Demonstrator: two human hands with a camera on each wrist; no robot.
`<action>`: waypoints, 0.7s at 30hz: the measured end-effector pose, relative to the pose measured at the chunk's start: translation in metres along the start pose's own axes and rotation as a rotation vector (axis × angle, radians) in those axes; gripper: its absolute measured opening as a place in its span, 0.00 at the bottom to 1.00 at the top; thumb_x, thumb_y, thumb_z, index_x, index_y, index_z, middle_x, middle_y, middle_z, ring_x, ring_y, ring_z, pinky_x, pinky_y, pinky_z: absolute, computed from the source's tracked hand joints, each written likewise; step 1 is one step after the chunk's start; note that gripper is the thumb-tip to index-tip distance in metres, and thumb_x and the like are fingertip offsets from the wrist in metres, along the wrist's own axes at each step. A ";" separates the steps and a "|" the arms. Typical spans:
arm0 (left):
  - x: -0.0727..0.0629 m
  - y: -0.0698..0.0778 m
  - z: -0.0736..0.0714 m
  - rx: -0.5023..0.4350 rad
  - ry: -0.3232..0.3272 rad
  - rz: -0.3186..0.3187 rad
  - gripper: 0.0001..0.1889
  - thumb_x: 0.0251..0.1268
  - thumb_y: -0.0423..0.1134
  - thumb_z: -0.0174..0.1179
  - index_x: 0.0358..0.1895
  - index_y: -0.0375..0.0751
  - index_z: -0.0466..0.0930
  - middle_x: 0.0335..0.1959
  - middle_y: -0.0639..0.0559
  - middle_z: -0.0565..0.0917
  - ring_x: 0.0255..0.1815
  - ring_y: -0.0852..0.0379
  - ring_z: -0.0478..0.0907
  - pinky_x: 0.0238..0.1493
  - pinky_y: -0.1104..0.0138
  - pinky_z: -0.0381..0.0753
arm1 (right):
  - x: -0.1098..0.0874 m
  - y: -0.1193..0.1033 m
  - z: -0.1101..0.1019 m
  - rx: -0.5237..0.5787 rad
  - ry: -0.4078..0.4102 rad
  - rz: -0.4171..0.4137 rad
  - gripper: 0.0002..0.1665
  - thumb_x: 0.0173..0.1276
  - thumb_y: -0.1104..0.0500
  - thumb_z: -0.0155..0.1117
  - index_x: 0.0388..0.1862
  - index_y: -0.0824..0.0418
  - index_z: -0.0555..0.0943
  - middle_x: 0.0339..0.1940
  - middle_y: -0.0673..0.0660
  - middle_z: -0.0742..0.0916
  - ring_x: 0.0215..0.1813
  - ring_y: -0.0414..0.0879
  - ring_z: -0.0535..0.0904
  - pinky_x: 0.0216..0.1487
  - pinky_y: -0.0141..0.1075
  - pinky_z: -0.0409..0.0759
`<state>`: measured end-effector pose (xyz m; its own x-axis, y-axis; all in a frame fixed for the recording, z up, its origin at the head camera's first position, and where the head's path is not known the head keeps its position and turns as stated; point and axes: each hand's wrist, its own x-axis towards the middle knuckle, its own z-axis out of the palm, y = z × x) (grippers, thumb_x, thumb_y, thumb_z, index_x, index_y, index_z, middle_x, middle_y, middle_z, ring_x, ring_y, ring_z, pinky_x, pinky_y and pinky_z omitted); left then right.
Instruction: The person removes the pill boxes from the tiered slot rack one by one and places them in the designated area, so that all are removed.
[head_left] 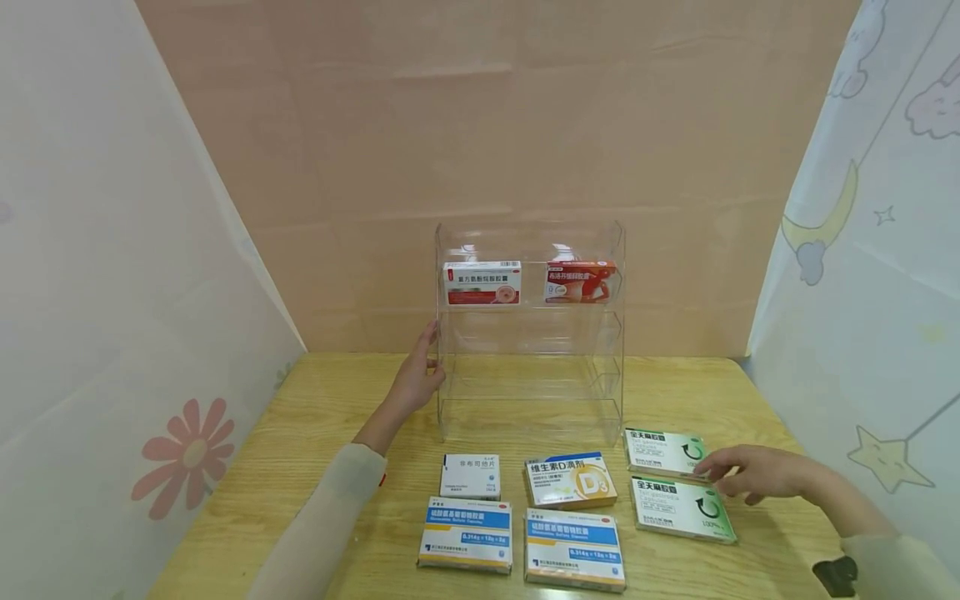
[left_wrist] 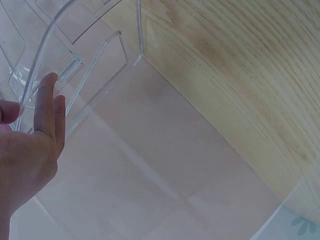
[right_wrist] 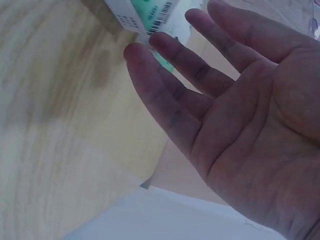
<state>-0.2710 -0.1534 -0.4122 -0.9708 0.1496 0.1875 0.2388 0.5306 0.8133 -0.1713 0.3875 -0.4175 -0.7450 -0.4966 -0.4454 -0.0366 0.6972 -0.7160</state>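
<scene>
A clear plastic tiered display rack (head_left: 525,375) stands upright on the table. My left hand (head_left: 417,379) holds its left side panel; in the left wrist view the panel's edge runs between the thumb and the fingers (left_wrist: 46,105). My right hand (head_left: 765,475) is over the right ends of two white-and-green capsule boxes, the rear one (head_left: 663,452) and the front one (head_left: 678,510). In the right wrist view its fingers (right_wrist: 165,105) are spread and loosely bent, with nothing in the palm. Whether a fingertip touches a box, I cannot tell.
High on the rack sit a white-and-red medicine box (head_left: 482,283) and a red one (head_left: 579,282). Before the rack lie a small white box (head_left: 471,477), a vitamin D box (head_left: 570,481) and two blue-and-white boxes (head_left: 465,536), (head_left: 573,550). Patterned sheets (head_left: 885,333) flank the wooden table (head_left: 322,400).
</scene>
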 end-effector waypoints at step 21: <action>-0.001 -0.002 0.000 -0.002 -0.003 0.006 0.47 0.70 0.26 0.55 0.83 0.62 0.40 0.81 0.45 0.57 0.60 0.37 0.77 0.45 0.57 0.87 | 0.011 -0.107 -0.065 -0.355 0.268 -0.170 0.25 0.75 0.52 0.62 0.65 0.63 0.77 0.61 0.65 0.82 0.59 0.60 0.80 0.52 0.49 0.84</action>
<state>-0.2707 -0.1545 -0.4139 -0.9693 0.1550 0.1907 0.2444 0.5280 0.8133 -0.2192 0.3409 -0.3111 -0.8528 -0.5003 -0.1499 -0.3635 0.7747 -0.5174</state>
